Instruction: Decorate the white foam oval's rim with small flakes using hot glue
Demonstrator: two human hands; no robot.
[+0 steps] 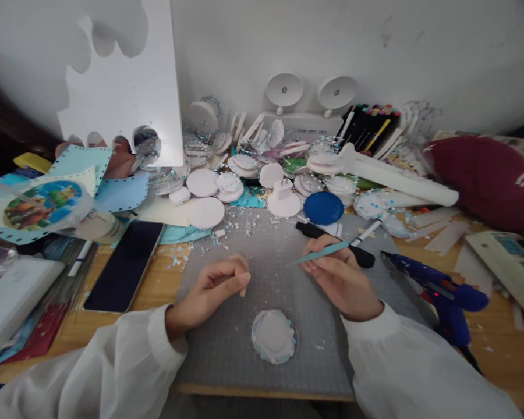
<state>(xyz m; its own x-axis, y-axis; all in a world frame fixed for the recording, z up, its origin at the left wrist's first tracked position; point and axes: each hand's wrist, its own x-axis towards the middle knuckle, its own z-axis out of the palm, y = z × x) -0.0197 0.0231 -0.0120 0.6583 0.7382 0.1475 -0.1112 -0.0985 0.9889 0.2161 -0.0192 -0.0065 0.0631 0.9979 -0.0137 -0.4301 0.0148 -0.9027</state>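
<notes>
My right hand (343,279) is closed around a slim teal pointed tool (321,252), its fine tip angled left over the grey cutting mat (227,349). Over the mat's left half, my left hand (218,285) has its thumb pressed against curled fingers; whether anything small is pinched there is hidden. Between and below both hands lies a round white disc (273,336), flat on the mat, with pale blue and white bits around its rim. Neither hand touches it. Behind my right hand rests a black-handled tool (362,256), partly covered.
A blue glue gun (441,291) with a lit red light lies right of the mat. On the left is a phone (126,265). White discs (205,213), a blue lid (323,208) and scattered bits crowd the back. A white two-headed lamp (305,122) stands by the wall.
</notes>
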